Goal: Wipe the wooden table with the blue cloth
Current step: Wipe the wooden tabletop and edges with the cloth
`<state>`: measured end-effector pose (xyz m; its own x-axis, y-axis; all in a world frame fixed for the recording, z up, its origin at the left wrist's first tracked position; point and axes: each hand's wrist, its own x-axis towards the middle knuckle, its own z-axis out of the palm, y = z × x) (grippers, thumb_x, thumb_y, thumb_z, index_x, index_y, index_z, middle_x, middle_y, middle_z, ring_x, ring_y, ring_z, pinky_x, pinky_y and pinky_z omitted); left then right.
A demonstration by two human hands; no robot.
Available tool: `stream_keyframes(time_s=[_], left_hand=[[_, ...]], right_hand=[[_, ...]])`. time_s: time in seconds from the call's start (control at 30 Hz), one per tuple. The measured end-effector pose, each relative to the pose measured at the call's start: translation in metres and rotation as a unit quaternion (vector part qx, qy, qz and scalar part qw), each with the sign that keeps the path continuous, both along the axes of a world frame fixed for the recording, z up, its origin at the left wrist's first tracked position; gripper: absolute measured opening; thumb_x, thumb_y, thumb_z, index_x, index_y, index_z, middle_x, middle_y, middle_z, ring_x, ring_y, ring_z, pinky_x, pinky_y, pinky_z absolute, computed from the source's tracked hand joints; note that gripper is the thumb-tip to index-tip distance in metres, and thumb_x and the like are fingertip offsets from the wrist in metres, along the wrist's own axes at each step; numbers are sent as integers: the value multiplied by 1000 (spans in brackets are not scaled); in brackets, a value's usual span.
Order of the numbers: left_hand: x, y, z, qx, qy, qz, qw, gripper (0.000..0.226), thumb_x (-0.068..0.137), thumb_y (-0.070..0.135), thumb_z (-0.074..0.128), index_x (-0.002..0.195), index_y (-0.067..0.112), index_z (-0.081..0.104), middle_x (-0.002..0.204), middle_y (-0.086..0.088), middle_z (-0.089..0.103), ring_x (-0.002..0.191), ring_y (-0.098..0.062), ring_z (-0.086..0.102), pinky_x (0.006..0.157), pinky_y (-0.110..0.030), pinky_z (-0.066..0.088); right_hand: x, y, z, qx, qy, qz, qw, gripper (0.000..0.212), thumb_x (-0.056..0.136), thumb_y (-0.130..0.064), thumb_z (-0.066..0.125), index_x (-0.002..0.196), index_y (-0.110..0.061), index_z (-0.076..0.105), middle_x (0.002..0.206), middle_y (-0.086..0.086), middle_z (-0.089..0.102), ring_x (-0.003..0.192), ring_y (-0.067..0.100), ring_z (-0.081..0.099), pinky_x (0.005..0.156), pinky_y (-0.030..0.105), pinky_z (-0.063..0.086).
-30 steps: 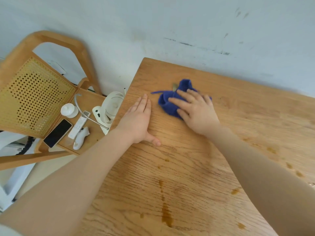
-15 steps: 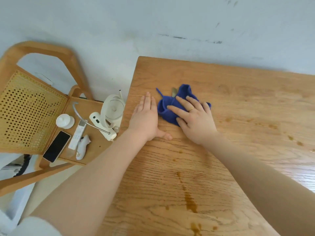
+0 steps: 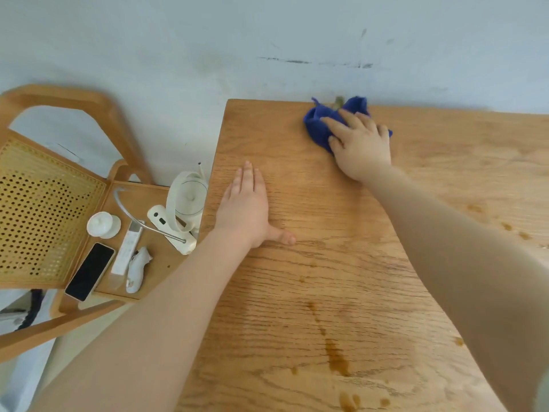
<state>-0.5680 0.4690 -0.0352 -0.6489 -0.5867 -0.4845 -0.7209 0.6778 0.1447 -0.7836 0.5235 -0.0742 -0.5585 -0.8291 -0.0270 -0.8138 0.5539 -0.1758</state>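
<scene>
The blue cloth lies bunched at the far edge of the wooden table, close to the wall. My right hand presses flat on top of it, fingers spread, and hides its right part. My left hand rests flat on the bare wood near the table's left edge, fingers together, thumb out, holding nothing. Brown liquid stains streak the near part of the table, and more spots dot its right side.
A wooden chair with a cane back stands left of the table. Its seat carries a black phone, a white remote, a small white fan and other white items. The pale wall runs directly behind the table.
My right hand has pushed the blue cloth away from my left hand, up and to the right, to the table's far edge. My left hand has stayed flat in place.
</scene>
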Motion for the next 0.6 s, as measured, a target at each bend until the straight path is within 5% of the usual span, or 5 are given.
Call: stream_keyframes(time_s=[0.23,0.33,0.43,0.6], left_hand=[[-14,20,18,34,-3,24,999,117,72,42,76,149,24,-10,154,-10,-26,144,-24,-15,117,-39,5],[-35,37,20,57,61,65,994,101,77,24,71,150,24,2,158,-6,-5,146,-21,-3,118,-38,14],[-47,45,15,19,137,85,987,87,81,32,66,149,16,14,156,-5,15,143,-22,14,116,-37,21],[-75,62,9,79,47,138,986,111,73,64,61,150,15,-2,157,-12,-13,145,-27,-10,118,-40,6]], right_hand=[[62,88,6,28,-44,170,984,53,88,-44,19,135,-41,41,148,1,38,136,31,32,105,49,24],[37,83,4,22,-42,224,974,48,90,-43,24,135,-42,42,147,0,39,134,31,35,103,49,28],[-2,49,0,14,-25,169,985,44,95,-41,33,139,-42,34,152,-2,29,140,26,24,107,45,21],[-56,2,3,41,-45,75,995,47,97,-36,31,144,-39,24,155,2,19,142,26,13,112,49,12]])
